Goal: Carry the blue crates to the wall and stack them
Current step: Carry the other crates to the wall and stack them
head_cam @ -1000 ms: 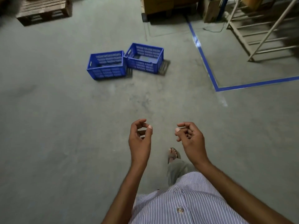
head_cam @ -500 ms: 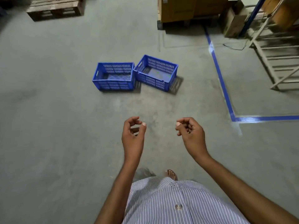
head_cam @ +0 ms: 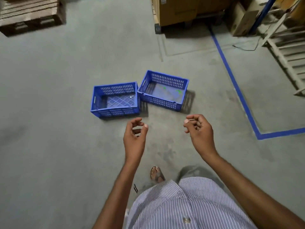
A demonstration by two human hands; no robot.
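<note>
The grey concrete floor carries two blue crates mid-frame, open side up; the left crate and the right crate meet at a corner; a wooden pallet sits upper left; a blue tape line runs down the right; a cardboard box stands upper right.

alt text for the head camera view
A blue crate and an angled blue crate sit side by side on a grey floor, ahead of a person's left hand and right hand, both loosely curled and empty. Wooden pallet far left.
</note>
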